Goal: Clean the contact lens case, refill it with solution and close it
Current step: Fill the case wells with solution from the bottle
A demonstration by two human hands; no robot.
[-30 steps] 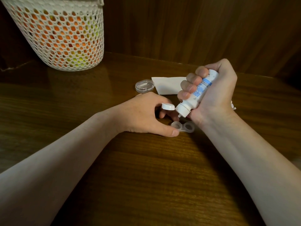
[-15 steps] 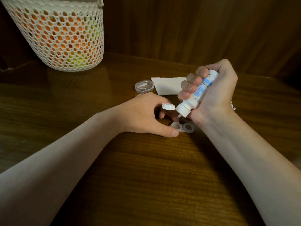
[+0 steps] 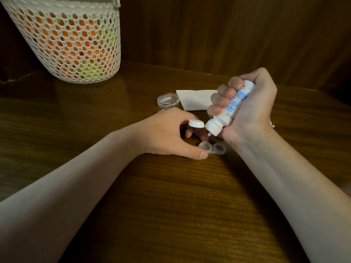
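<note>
A clear two-well contact lens case (image 3: 212,147) lies open on the wooden table (image 3: 171,196). My left hand (image 3: 167,135) rests beside it, thumb tip and fingers touching the left well on either side. My right hand (image 3: 248,112) grips a white solution bottle (image 3: 228,111) with a blue label, tipped nozzle-down just above the left well. Its flip cap (image 3: 196,123) hangs open to the left. A drop shows at the nozzle.
A clear oval lid (image 3: 168,100) and a folded white tissue (image 3: 195,99) lie behind my hands. A white mesh basket (image 3: 72,40) with orange and yellow contents stands at the back left. A wooden wall panel (image 3: 228,35) closes off the back.
Hardly anything has moved. Both hands and the tipped bottle keep the same position over the case.
</note>
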